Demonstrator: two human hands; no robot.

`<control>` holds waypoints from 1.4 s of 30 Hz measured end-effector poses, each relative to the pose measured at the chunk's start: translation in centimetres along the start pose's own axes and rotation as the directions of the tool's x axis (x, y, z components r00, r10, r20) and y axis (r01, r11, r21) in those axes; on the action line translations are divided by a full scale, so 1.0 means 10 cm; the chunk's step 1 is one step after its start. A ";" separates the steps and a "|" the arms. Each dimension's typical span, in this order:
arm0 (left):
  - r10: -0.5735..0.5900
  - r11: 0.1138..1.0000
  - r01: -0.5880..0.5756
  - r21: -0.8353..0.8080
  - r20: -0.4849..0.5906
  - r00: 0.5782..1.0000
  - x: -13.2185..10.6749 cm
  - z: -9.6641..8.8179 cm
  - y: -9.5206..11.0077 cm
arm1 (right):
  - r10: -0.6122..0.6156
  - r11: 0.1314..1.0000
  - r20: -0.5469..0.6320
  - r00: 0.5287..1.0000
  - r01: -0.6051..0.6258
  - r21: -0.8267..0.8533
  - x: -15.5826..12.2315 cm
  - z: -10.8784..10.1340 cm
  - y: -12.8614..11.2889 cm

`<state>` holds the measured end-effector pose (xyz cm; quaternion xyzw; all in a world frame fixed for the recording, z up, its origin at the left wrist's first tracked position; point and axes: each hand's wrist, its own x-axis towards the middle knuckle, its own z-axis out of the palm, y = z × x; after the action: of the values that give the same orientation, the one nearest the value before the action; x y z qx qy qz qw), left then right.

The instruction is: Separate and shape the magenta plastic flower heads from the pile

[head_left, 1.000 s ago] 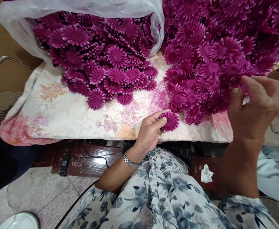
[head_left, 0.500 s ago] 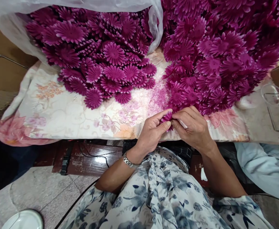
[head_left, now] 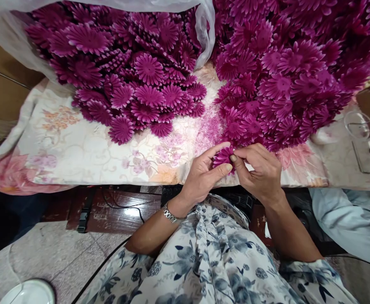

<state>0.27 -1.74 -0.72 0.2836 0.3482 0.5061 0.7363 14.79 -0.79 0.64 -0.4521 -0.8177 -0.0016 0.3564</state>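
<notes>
A small purple artificial flower (head_left: 223, 157) sits between my two hands at the table's front edge. My left hand (head_left: 202, 173) is closed round its left side, thumb below and forefinger above. With thumb and forefinger, my right hand (head_left: 258, 169) pinches the petals at its right edge. Just beyond my right hand spreads a pile of loose purple flowers (head_left: 279, 86). Farther left, flat flower pieces (head_left: 148, 69), many in stacks, spill from a clear plastic bag (head_left: 205, 38).
A flowered cloth (head_left: 86, 156) covers the table, with purple dust (head_left: 208, 128) between the piles. A clear ring (head_left: 359, 126) lies at the right. Another person's pale trouser leg (head_left: 346, 219) is at the lower right. A white round object (head_left: 29, 292) stands on the floor.
The flower between my hands shows more of its petals now. My right hand has shifted slightly right, its fingertips at the flower's edge.
</notes>
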 end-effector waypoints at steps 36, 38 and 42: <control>0.042 0.990 -0.007 0.142 -0.243 0.969 -0.01 -0.08 0.10 | 0.152 0.984 -0.171 0.973 -0.165 -0.063 -0.01 -0.35 0.13; 0.024 0.992 0.007 0.123 -0.254 0.967 0.00 -0.07 0.11 | 0.149 0.955 -0.268 0.952 -0.209 -0.212 0.03 -0.50 0.33; 0.003 0.996 0.020 0.086 -0.258 0.966 0.02 -0.01 0.13 | 0.229 0.857 -0.293 0.928 -0.335 -0.392 0.06 -0.71 0.74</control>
<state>-0.47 -1.13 0.22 0.2461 0.4641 0.5198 0.6737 24.23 1.75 3.98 -0.6323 -0.6723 -0.1853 0.3374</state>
